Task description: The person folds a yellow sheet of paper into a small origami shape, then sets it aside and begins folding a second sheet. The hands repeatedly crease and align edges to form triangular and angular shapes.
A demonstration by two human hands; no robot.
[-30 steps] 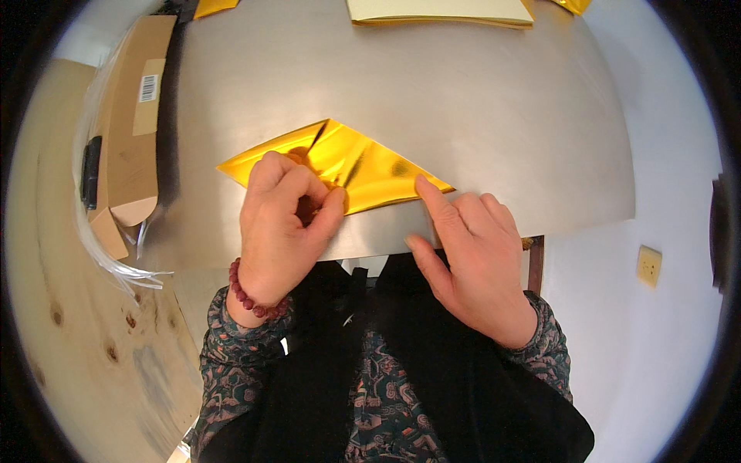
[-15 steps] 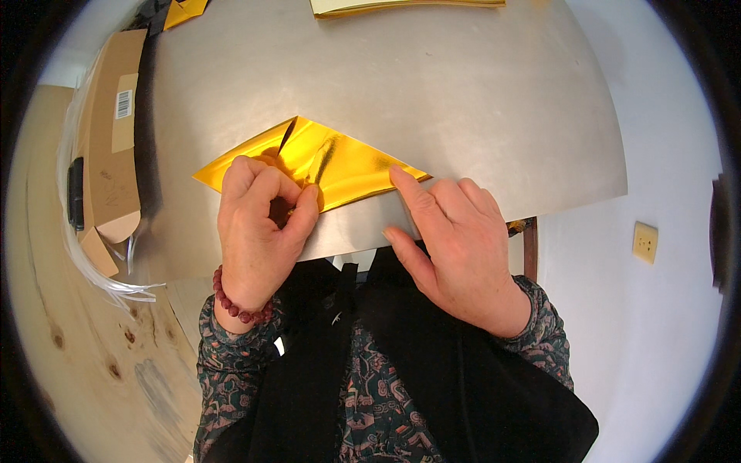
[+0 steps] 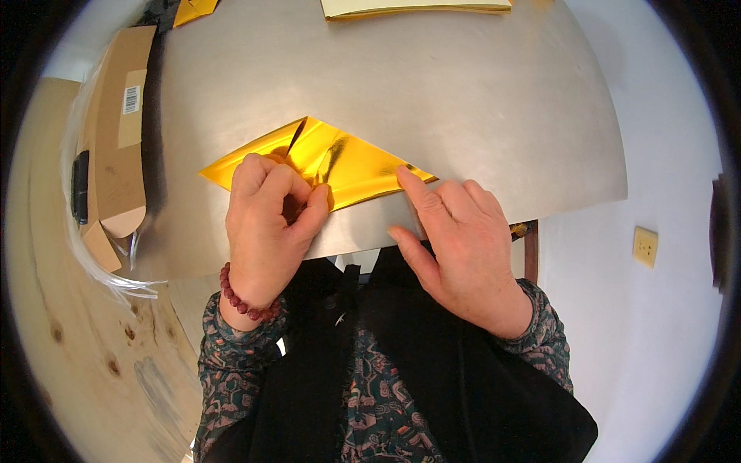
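Observation:
A sheet of shiny gold foil paper (image 3: 359,166), folded into a wide triangle-like shape, lies on the metal tabletop with its peak pointing away from me. My left hand (image 3: 270,208) is closed on its near edge, left of the middle, thumb and fingers pinched together; the fingertips are partly hidden behind the hand. On the right, my right hand (image 3: 463,239) rests its outstretched index fingertip on the paper near the right corner. Its thumb is spread apart over the table's near edge, and it grips nothing.
The grey metal table (image 3: 463,85) fills the middle. A stack of pale sheets (image 3: 417,6) lies at its far edge, a folded gold piece (image 3: 194,9) at the far left. An open cardboard box (image 3: 116,147) with clear plastic strips (image 3: 123,284) stands left. A wall socket (image 3: 645,247) is at right.
The paper and my left hand appear slightly further right in view, as do the box and stack. Both hands keep much the same pose on the paper.

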